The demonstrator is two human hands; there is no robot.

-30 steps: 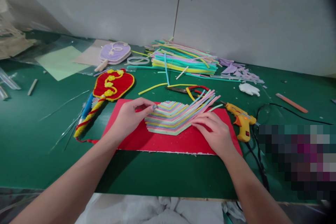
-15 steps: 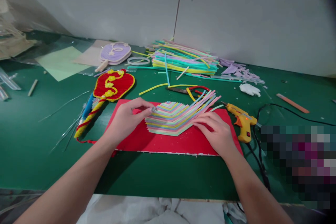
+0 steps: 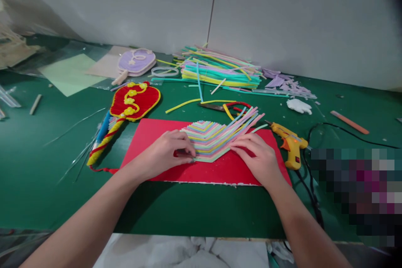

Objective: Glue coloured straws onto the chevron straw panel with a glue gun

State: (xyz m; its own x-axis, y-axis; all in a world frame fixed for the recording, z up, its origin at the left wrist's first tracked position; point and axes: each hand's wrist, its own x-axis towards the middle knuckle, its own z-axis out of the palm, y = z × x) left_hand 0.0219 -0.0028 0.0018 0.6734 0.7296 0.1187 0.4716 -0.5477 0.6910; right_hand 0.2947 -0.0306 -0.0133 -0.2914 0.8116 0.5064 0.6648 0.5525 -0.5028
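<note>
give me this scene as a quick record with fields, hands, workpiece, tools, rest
left hand: fingertips at the workpiece's lower left edge
right hand: fingertips at its right side, by the loose strip ends
workpiece: striped piece of pastel strips in nested Vs
under it: red board
tools: yellow glue gun, right; red-handled tool, behind
rest: red fan, purple fan, strip pile

The board (image 3: 194, 173) is red, the table (image 3: 56, 134) green.

Left hand (image 3: 185, 150) and right hand (image 3: 248, 148) are touching the striped strips (image 3: 205, 142), which are lying on the red board (image 3: 169, 171); a yellow glue gun (image 3: 292, 146) is resting right of the board.
</note>
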